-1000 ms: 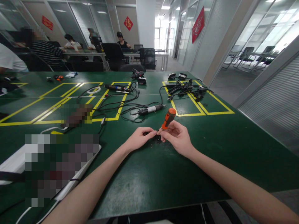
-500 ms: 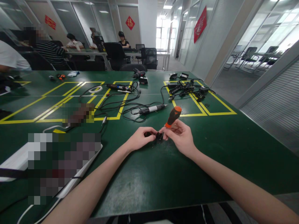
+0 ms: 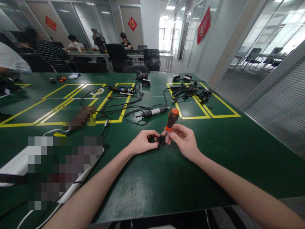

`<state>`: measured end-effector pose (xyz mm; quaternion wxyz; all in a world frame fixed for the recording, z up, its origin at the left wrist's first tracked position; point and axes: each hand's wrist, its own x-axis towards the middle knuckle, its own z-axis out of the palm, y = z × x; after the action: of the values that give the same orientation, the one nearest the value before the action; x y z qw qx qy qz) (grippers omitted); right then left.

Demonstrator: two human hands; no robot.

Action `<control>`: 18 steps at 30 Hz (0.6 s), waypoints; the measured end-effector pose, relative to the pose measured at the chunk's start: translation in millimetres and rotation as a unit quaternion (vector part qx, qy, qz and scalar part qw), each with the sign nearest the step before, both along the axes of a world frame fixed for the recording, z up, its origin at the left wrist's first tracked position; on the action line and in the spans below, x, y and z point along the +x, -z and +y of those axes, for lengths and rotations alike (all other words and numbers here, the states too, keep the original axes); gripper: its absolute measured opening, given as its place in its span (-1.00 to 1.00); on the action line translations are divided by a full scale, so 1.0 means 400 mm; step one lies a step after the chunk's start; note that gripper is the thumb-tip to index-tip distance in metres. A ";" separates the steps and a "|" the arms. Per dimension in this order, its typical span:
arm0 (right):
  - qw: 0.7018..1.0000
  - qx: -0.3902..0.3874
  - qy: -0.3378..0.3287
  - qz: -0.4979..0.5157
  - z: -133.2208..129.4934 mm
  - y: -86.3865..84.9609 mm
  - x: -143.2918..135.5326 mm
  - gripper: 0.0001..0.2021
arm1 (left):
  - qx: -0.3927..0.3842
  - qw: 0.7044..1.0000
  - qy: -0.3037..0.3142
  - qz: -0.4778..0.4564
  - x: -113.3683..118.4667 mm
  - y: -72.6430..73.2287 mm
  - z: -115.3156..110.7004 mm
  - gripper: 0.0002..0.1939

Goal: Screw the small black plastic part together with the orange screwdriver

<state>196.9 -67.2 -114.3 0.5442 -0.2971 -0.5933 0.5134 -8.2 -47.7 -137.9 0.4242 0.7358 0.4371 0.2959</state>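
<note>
A screwdriver [image 3: 173,119] with a black and orange handle leans slightly right, its shaft pointing down. My right hand [image 3: 183,138] grips it just below the handle, fingers around the shaft. Under its tip a small black round part [image 3: 162,140] stands on the green table [image 3: 133,194]. Thumb and fingers of my left hand [image 3: 145,141] pinch that part from the left side. The exact kind of the part and the screwdriver's tip cannot be made out.
Beyond my hands lies a grey and black pen-shaped electric tool [image 3: 154,112] with a coiled cable. A tangle of black cables and tools [image 3: 188,90] sits at the back right, a drill [image 3: 141,75] at the back. A blurred-out white-edged object [image 3: 95,160] lies left.
The screwdriver has shifted a little left and stands more upright, its shaft now showing at the black part. My left hand stays in place at the part.
</note>
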 end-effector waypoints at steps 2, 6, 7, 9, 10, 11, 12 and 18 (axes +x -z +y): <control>1.000 0.004 0.002 -0.007 -0.002 -0.001 0.000 -0.76 | 0.001 1.000 0.003 0.004 -0.001 0.000 0.000 -0.74; 0.998 0.039 0.030 -0.030 -0.001 -0.006 -0.001 -0.78 | 0.010 1.000 0.005 0.010 -0.003 0.000 -0.001 -0.74; 0.998 0.046 0.035 -0.034 -0.001 -0.007 -0.001 -0.78 | 0.012 1.000 0.006 0.011 -0.003 0.001 -0.001 -0.73; 0.998 0.043 0.040 -0.039 0.002 -0.008 -0.001 -0.80 | 0.012 1.000 0.007 0.013 -0.003 0.001 0.000 -0.70; 0.998 0.036 0.042 -0.040 0.002 -0.007 0.000 -0.80 | 0.012 1.000 0.008 0.014 -0.003 0.002 0.000 -0.69; 0.998 0.029 0.043 -0.039 0.003 -0.006 0.000 -0.79 | 0.012 1.000 0.011 0.014 -0.003 0.002 0.001 -0.69; 0.998 0.022 0.042 -0.037 0.003 -0.004 0.001 -0.78 | 0.012 1.000 0.012 0.014 -0.003 0.003 0.001 -0.69; 1.000 0.019 -0.008 -0.020 -0.003 -0.002 0.002 -0.76 | 0.010 1.000 0.004 0.018 -0.003 0.004 0.001 -0.67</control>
<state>197.8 -68.4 -113.6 0.5330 -0.2923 -0.6163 0.5006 -9.5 -47.2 -139.5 0.4104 0.7469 0.4384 0.2855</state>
